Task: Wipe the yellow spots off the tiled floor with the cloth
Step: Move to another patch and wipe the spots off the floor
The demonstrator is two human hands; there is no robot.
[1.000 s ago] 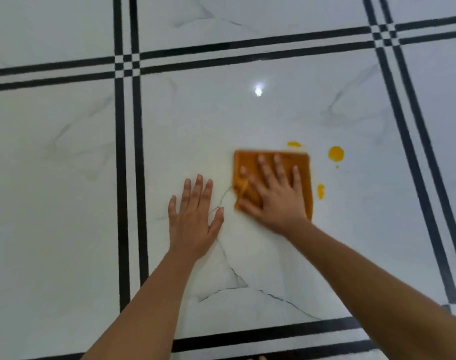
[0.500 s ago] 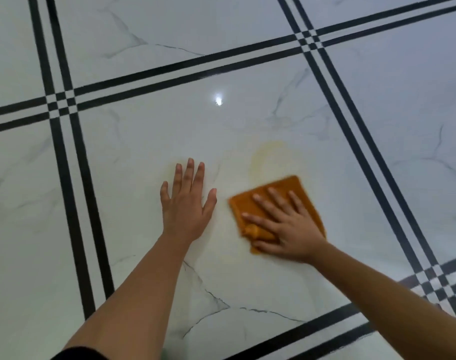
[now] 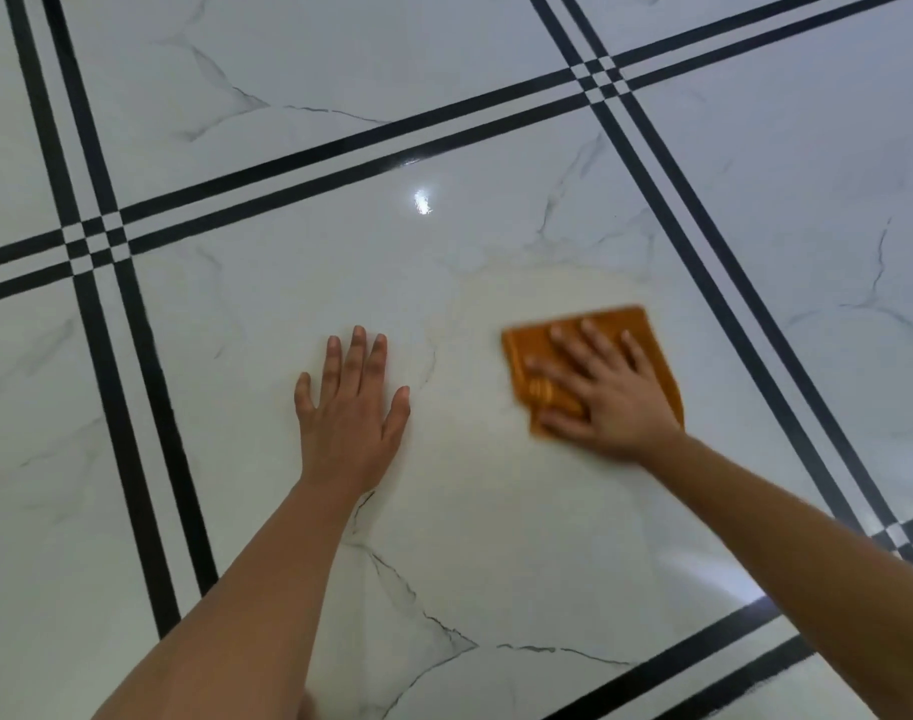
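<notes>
A folded orange cloth (image 3: 625, 324) lies flat on the white marbled floor tile (image 3: 496, 537). My right hand (image 3: 602, 394) presses down on it with fingers spread, and both are blurred by motion. My left hand (image 3: 350, 402) rests flat on the tile to the left of the cloth, palm down, fingers apart, holding nothing. A faint pale yellowish smear (image 3: 527, 293) shows on the tile above and left of the cloth. No solid yellow spots are visible.
Double black stripes border the tile: one pair on the left (image 3: 132, 407), one across the top (image 3: 340, 158), one down the right (image 3: 745, 324), one at the lower right (image 3: 703, 667). A bright light glare (image 3: 422, 202) reflects on the glossy floor.
The yellow spots seen one second ago are gone, leaving a faint smear. My right hand slid the cloth over them and is now further right. The view also shifted.
</notes>
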